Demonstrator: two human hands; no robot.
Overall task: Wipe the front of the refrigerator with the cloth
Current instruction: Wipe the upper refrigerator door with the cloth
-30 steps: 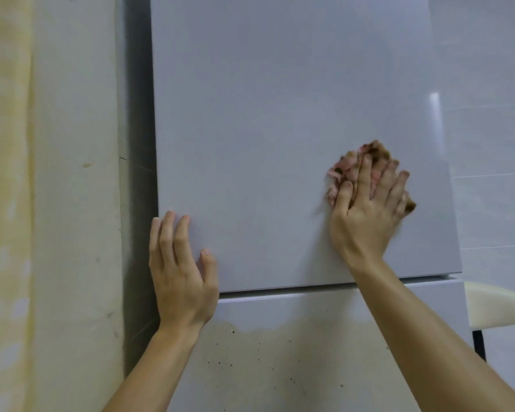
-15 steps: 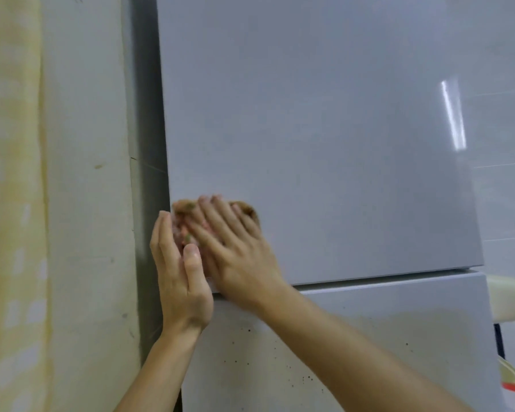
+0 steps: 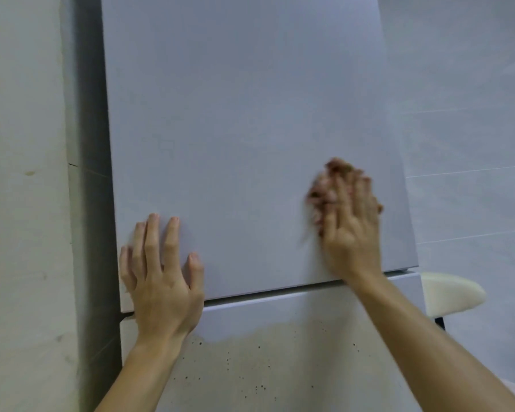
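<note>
The refrigerator's pale grey upper door (image 3: 235, 129) fills the middle of the view. My right hand (image 3: 351, 230) presses a pink and brown cloth (image 3: 324, 188) flat against the door's lower right part; the hand is motion-blurred and the cloth shows only past the fingertips. My left hand (image 3: 161, 278) lies flat with straight fingers on the door's lower left corner. Below the gap, the lower door (image 3: 265, 367) carries a brownish stain and dark specks.
A white wall (image 3: 24, 203) stands close on the left, with a dark gap (image 3: 87, 203) between it and the refrigerator. Tiled wall (image 3: 473, 144) is on the right. A cream chair seat (image 3: 449, 292) pokes out by the fridge's right side.
My right hand swept the cloth from the door's lower left corner, beside my left hand, across to the lower right. My left hand stayed at the lower left corner.
</note>
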